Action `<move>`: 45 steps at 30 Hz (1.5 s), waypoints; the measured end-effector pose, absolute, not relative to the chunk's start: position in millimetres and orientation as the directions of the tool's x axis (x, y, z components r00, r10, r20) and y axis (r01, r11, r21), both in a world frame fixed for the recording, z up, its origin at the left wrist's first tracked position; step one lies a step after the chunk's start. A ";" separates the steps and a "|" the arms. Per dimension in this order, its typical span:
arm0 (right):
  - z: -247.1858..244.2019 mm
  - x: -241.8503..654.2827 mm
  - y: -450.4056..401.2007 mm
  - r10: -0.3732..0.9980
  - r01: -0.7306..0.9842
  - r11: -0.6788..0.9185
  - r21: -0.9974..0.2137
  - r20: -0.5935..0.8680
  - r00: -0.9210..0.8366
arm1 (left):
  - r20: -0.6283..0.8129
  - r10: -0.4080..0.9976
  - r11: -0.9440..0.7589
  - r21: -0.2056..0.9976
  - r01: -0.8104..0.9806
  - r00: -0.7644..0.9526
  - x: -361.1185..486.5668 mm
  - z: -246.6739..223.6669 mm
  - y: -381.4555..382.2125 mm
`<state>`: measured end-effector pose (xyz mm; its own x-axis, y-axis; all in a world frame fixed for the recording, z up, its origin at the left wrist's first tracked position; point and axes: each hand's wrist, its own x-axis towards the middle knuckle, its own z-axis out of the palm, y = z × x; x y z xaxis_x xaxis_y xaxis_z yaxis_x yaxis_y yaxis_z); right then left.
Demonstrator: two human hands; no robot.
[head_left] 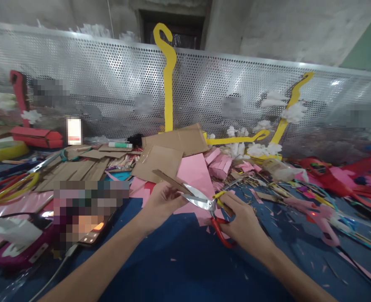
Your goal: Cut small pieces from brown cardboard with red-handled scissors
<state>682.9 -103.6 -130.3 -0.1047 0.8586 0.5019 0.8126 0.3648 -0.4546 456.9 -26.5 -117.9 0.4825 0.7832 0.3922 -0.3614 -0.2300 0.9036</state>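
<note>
My right hand point(243, 220) grips a pair of scissors point(202, 202) with one red and one yellow handle. Their blades are spread and point left, toward my other hand. Between the fingers of my left hand point(158, 204) is a narrow brown cardboard strip point(169, 181), slanting down to the right. Its lower end lies at the scissor blades; whether they touch it I cannot tell. Behind both hands lie a pink paper sheet point(196, 174) and brown cardboard pieces point(160, 161).
A pink glue gun point(320, 220) with a lit red spot lies at right. To the left are a phone point(92, 239), a purple power strip point(14, 256) and yellow-handled scissors point(18, 191). A tall yellow hook-topped paper shape point(169, 84) stands before a perforated metal panel point(110, 79). Scraps litter the blue tabletop point(169, 277).
</note>
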 end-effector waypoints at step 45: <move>-138.8 683.3 -101.7 0.816 0.852 0.359 -0.381 0.571 -0.089 | 0.473 0.731 -0.396 0.881 -0.259 0.492 449.0 -115.1 -22.0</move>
<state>683.3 -101.7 -138.8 -0.0885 0.8162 0.5709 0.8521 0.3589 -0.3810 449.0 -22.0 -115.1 0.4921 0.7307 0.4732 -0.2594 -0.3957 0.8810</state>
